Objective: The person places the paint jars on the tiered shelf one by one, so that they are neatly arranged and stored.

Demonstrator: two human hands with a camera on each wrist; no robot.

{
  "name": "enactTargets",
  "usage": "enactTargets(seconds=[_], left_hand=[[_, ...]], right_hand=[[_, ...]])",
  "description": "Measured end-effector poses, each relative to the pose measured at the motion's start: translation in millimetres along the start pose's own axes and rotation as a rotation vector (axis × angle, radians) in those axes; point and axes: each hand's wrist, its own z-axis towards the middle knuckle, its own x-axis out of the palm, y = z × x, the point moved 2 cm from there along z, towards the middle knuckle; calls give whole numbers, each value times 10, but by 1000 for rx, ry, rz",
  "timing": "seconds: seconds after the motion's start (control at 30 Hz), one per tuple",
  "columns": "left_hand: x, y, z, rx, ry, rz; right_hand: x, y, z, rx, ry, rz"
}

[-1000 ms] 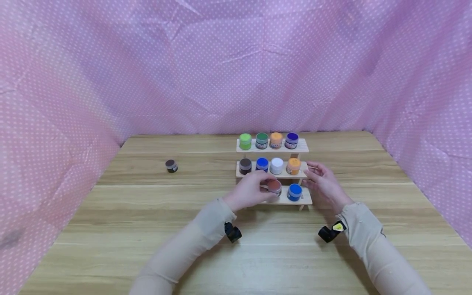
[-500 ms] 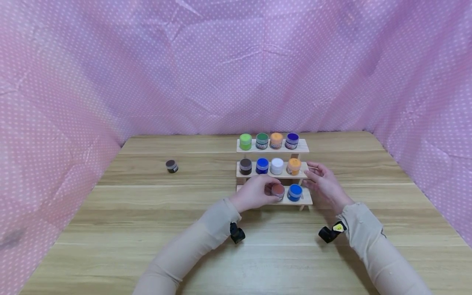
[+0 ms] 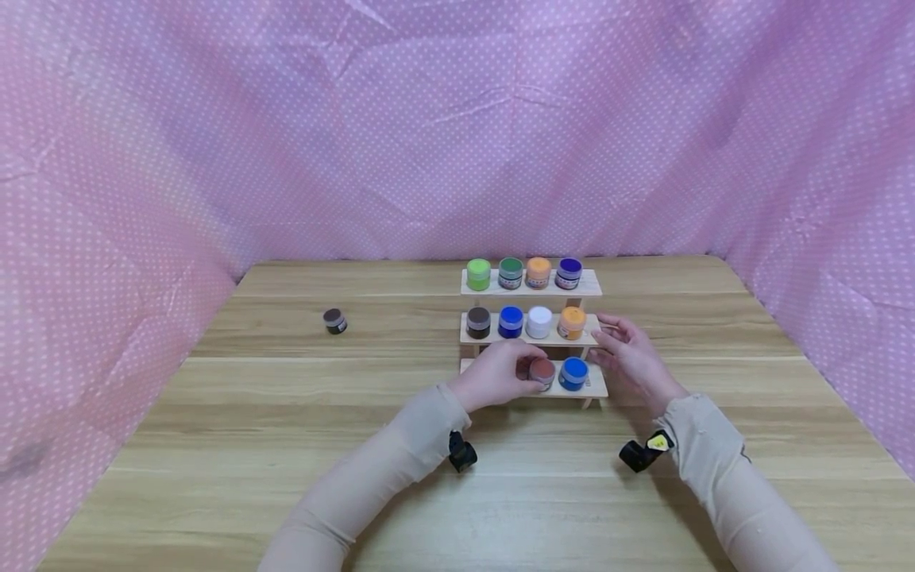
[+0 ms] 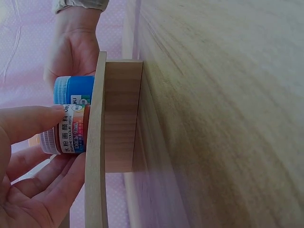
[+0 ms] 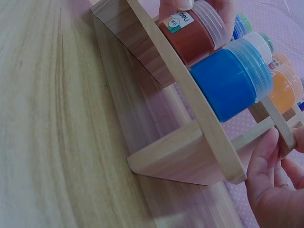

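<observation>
My left hand [image 3: 499,373] holds a reddish-brown gouache paint jar [image 3: 542,374] between thumb and fingers, its base against the lowest board of a three-tier wooden display stand [image 3: 595,388]. Immediately right of it stands a blue paint jar [image 3: 574,374]; the two sit side by side in the right wrist view. With thumb and fingers, my right hand [image 3: 631,357] grips the right end of the stand's middle board [image 5: 281,130]. In the left wrist view the thumb lies over the printed label of the brown jar [image 4: 71,133], with fingers on its other side.
Dark brown [image 3: 478,323], deep blue, white and orange jars fill the middle tier. Light green [image 3: 478,275], dark green, pale orange and violet jars line the top tier. A lone dark jar [image 3: 334,321] stands on the wooden table [image 3: 214,445], far left. A pink dotted cloth [image 3: 457,127] hangs behind.
My left hand has moved the reddish-brown jar slightly right and down onto the lowest board, close to the blue jar. My right hand has stayed at the stand's right end.
</observation>
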Motion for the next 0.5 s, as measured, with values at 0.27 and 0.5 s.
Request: enactTargets(seconds=[0.27,0.5], left_hand=[[-3,-14,-7,15,-19,19],[7,-21,-10,-8,-17,0]], right_hand=[[-4,-7,2,-1,5,4],[-7,-12,-3,-5,8,4]])
